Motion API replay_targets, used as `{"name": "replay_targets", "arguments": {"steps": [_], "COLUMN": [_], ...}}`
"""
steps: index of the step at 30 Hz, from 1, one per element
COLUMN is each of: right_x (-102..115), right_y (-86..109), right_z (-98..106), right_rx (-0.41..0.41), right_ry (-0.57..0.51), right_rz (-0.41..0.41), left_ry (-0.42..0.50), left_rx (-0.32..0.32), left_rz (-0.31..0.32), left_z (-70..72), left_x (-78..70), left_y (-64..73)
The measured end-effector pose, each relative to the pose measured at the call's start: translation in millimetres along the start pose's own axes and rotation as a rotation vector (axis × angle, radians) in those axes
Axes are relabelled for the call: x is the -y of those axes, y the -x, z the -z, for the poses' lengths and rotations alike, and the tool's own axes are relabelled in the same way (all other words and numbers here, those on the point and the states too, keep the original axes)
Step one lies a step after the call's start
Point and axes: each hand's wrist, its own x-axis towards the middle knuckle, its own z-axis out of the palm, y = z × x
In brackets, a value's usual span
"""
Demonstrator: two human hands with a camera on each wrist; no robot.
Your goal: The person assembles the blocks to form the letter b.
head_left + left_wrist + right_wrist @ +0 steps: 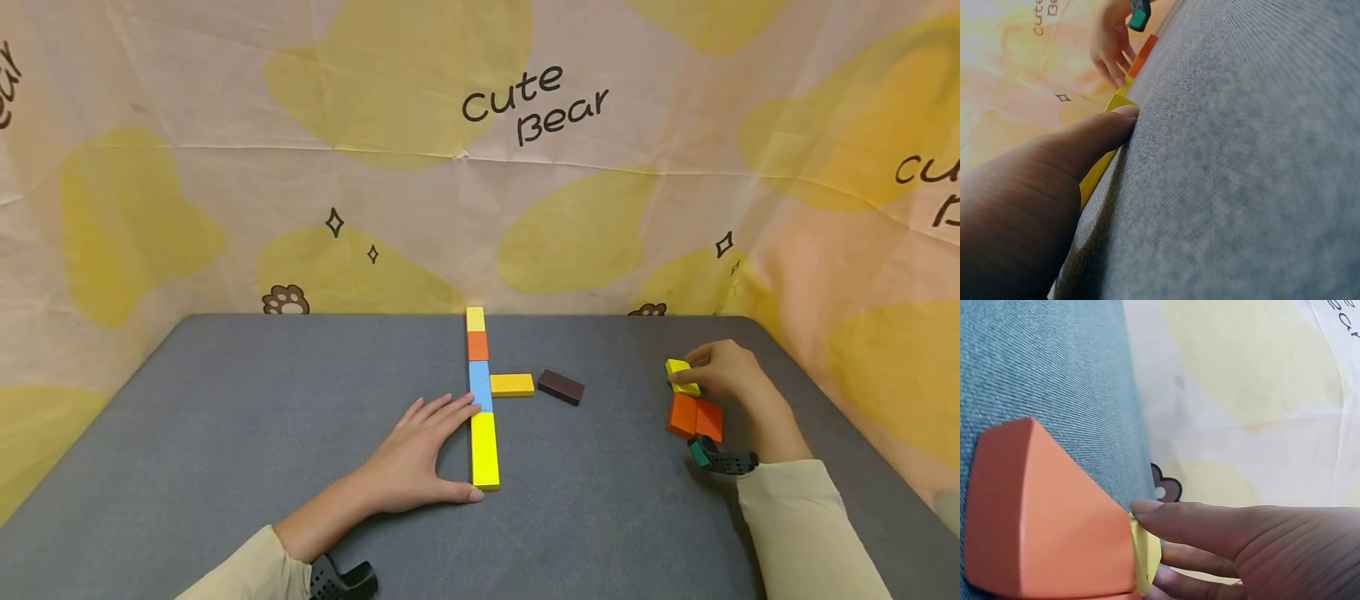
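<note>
A straight column of blocks runs away from me: a long yellow block (485, 450), a blue section (480, 385), an orange block (477, 346) and a pale yellow block (475, 319) at the far end. My left hand (420, 454) lies spread along its left side, fingertips at the blue section and thumb by the yellow block's near end. Over at the right, my right hand (723, 371) pinches a small yellow block (1145, 556) between thumb and fingers. That block sits right at the far side of two orange blocks (1072, 525) standing side by side.
A golden-yellow block (512, 385) juts rightward from the column's blue section. Just beyond its end, a dark brown block (561, 387) lies at an angle. Everything is on a grey cloth-covered table (247, 400), with a printed curtain (405, 100) hanging behind its far edge.
</note>
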Motion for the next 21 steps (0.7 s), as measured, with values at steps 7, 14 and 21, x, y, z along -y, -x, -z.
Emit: {"name": "replay_targets", "arguments": {"steps": [7, 14, 21], "right_x": [9, 23, 38], "right_y": [-0.5, 0.8, -1.2], "right_z": [-6, -12, -18], "right_rx": [-0.006, -0.052, -0.053], "right_ry": [-0.003, 0.058, 0.081], "right_rz": [-0.003, 0.05, 0.081], "left_ry": [0.004, 0.01, 0.012], "left_rx": [-0.005, -0.002, -0.005], "left_rz": [-0.005, -0.002, -0.008], "left_z": [-0.5, -0.7, -0.6], "left_x": [0.5, 0.6, 0.5], "left_y": [0.2, 0.1, 0.7]}}
